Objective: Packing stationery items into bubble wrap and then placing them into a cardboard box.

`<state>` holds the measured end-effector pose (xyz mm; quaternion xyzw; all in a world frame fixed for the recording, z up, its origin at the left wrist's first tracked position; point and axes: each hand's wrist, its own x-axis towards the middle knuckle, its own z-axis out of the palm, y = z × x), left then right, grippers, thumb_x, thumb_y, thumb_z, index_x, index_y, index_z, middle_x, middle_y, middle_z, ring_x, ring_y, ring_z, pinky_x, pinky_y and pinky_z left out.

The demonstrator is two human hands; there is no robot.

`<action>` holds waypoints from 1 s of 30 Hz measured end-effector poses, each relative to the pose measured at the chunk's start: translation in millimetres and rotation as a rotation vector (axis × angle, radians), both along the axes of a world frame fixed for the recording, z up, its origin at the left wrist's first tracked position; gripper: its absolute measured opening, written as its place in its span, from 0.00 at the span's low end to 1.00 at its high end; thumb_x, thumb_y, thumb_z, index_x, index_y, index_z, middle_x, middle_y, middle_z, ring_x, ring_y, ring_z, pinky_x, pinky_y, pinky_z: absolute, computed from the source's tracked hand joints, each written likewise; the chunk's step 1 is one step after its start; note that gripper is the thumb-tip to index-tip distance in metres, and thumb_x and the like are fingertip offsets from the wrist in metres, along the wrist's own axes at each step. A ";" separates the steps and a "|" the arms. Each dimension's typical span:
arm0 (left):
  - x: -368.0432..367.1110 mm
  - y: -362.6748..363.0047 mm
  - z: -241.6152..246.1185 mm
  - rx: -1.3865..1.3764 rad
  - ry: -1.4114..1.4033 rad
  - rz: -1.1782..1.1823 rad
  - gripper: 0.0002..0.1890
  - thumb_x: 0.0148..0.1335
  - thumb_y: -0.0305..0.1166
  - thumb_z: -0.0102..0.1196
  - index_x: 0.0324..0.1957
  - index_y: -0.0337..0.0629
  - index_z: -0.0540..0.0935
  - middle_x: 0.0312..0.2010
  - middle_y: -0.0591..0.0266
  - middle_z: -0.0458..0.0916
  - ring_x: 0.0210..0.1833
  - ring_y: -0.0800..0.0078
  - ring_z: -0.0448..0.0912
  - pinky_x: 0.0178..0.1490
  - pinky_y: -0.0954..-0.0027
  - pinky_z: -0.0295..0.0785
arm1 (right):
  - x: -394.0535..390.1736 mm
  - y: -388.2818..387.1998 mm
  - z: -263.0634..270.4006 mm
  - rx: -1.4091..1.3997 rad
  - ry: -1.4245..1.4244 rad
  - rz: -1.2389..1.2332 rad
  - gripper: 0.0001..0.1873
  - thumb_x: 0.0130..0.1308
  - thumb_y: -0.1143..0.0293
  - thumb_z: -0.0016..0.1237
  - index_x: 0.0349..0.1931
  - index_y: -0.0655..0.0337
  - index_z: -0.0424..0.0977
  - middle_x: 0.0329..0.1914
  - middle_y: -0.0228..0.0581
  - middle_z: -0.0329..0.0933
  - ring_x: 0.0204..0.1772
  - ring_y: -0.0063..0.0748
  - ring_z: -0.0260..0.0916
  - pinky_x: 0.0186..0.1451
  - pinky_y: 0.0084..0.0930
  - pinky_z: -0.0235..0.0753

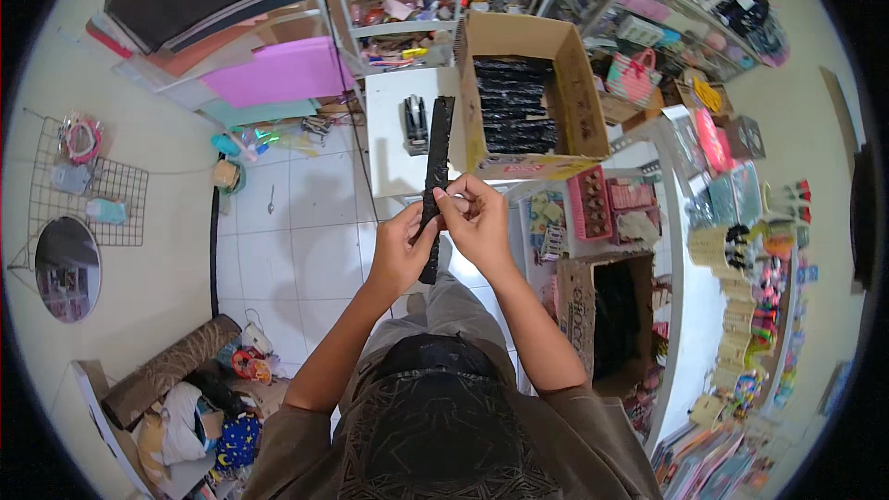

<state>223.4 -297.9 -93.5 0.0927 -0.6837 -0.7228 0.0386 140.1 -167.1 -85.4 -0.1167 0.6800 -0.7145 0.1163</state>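
Observation:
A long, narrow black bar, its surface slightly shiny and wrinkled like plastic wrapping, is held tilted in front of my body. My left hand grips its lower part from the left. With thumb and fingers bent around its middle, my right hand pinches the bar from the right. Beyond my hands stands a white table with a black tape dispenser on it. To the right of the bar's upper end is an open cardboard box, in which several similar black wrapped bars lie stacked.
A lower cardboard box with dark contents stands at right, beneath a pink basket. A white counter runs along the right side. Bundled cloths and a rolled mat lie at lower left. A spoon is on the tiled floor.

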 end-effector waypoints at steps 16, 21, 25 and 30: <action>-96.1 -38.8 -24.3 0.207 -0.148 0.247 0.33 0.89 0.33 0.43 0.86 0.47 0.45 0.38 0.63 0.73 0.36 0.80 0.72 0.41 0.73 0.71 | -121.0 -70.7 -45.0 -0.312 -0.377 0.218 0.08 0.73 0.82 0.66 0.44 0.67 0.78 0.38 0.37 0.89 0.34 0.19 0.84 0.34 0.19 0.82; -104.6 -70.8 -75.0 -0.220 0.146 0.180 0.35 0.87 0.30 0.47 0.86 0.49 0.46 0.51 0.56 0.80 0.38 0.79 0.80 0.39 0.74 0.72 | -128.7 -87.3 -72.3 -0.183 -0.283 0.202 0.10 0.71 0.83 0.67 0.47 0.68 0.81 0.41 0.38 0.90 0.41 0.19 0.86 0.41 0.18 0.85; -107.4 -95.6 -68.5 -0.078 -0.009 0.189 0.29 0.81 0.25 0.57 0.80 0.42 0.66 0.58 0.58 0.83 0.46 0.78 0.85 0.43 0.76 0.76 | -134.3 -94.6 -79.9 -0.060 -0.358 0.235 0.09 0.69 0.83 0.68 0.46 0.70 0.83 0.43 0.40 0.91 0.45 0.20 0.87 0.48 0.19 0.86; -117.2 -128.0 -70.2 0.025 -0.230 -0.057 0.28 0.78 0.20 0.60 0.77 0.39 0.73 0.63 0.60 0.81 0.51 0.78 0.85 0.50 0.73 0.81 | -129.4 -101.0 -110.5 -0.119 -0.352 0.230 0.09 0.68 0.84 0.68 0.47 0.72 0.84 0.43 0.42 0.91 0.47 0.25 0.89 0.51 0.22 0.88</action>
